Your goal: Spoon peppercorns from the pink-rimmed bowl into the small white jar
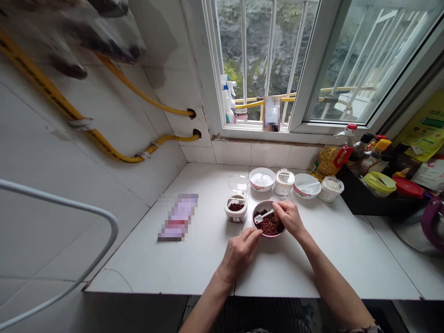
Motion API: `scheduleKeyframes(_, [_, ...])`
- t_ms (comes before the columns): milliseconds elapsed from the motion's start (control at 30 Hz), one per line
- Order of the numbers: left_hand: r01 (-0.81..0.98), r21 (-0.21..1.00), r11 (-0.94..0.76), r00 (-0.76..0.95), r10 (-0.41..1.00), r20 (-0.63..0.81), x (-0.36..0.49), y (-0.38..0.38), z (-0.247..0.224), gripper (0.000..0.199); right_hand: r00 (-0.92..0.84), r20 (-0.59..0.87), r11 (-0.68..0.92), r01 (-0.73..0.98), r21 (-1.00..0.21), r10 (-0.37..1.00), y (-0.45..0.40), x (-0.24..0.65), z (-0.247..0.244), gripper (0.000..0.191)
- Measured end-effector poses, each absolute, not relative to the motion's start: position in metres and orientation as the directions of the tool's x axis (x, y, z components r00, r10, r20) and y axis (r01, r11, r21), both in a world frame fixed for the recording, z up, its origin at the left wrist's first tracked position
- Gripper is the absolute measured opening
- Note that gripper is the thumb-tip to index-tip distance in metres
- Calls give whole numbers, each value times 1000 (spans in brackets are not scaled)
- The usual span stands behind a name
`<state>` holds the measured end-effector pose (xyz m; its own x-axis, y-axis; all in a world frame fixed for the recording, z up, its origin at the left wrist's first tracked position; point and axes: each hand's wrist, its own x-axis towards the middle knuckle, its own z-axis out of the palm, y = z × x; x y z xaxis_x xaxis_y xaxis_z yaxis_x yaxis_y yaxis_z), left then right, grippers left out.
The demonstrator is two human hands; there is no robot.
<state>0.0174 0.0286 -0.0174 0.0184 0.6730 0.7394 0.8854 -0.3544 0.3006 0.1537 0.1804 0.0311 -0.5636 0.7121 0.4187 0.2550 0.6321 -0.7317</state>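
Note:
A small bowl [261,205] stands on the white counter, filled with dried reddish-brown bits [272,225] that look like Sichuan peppercorns. With thumb and fingers closed at its near-left rim, my left hand [240,252] steadies the bowl. A small white spoon [264,216] is pinched in my right hand [290,218], its scoop resting over the bits inside the bowl. Just left of the bowl is a seasoning jar [236,215] with its clear lid [238,183] flipped up; similar dark bits lie inside it.
Behind the bowl stand a bowl of white grains [262,179], a closed jar [284,182], another bowl [307,186] with a white spoon, and a second closed jar [332,189]. An oil bottle [326,162] and a black rack [360,192] of condiments are right. A blurred purple packet [179,217] lies left.

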Motion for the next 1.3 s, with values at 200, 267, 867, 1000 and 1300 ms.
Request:
scheduleKeyframes(200, [888,297,-353,18,670,742,18,28,-17,25,-565,490,716,292,-634,664,186,157,29,49])
scheduleKeyframes(267, [886,295,-357,21,666,745,18,29,-17,25,-586,487,727,287,-623,648,186,156,28,49])
scheduleKeyframes(867, [882,302,-362,21,669,743,17,29,-18,24,-540,330,496,195,-846,774,183,158,37,53])
scheduleKeyframes(1000, [883,307,-356,14,673,739,18,30,-19,24,-507,254,367,135,-920,824,186,158,38,52])
scheduleKeyframes(1300, [886,318,-337,10,701,713,18,28,-21,27,-475,384,484,104,-869,792,180,128,58,51])
